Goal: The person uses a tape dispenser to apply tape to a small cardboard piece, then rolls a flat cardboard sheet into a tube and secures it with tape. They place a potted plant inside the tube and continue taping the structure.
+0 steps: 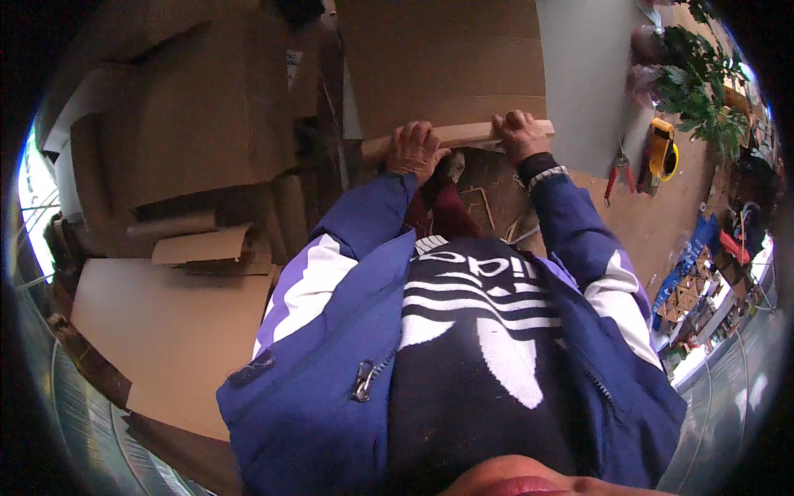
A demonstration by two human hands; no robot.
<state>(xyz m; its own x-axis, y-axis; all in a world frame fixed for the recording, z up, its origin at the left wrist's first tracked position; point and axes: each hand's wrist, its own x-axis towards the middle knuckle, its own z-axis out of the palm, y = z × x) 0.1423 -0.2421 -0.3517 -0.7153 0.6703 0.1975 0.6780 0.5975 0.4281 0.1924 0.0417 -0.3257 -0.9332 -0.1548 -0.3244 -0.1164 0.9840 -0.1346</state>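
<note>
Blue jacket (331,364) | L hand (416,150) + R hand (519,135) grip pale wood bar (463,135)

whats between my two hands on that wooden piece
Only a bare stretch of the wooden piece lies between the left hand and right hand, seen in the head view.

Both arms reach forward in blue jacket sleeves with white panels. The left hand (416,150) and the right hand (521,135) curl knuckles-up over the top of a pale wooden bar (463,134), side by side, near its middle and right end.
</note>
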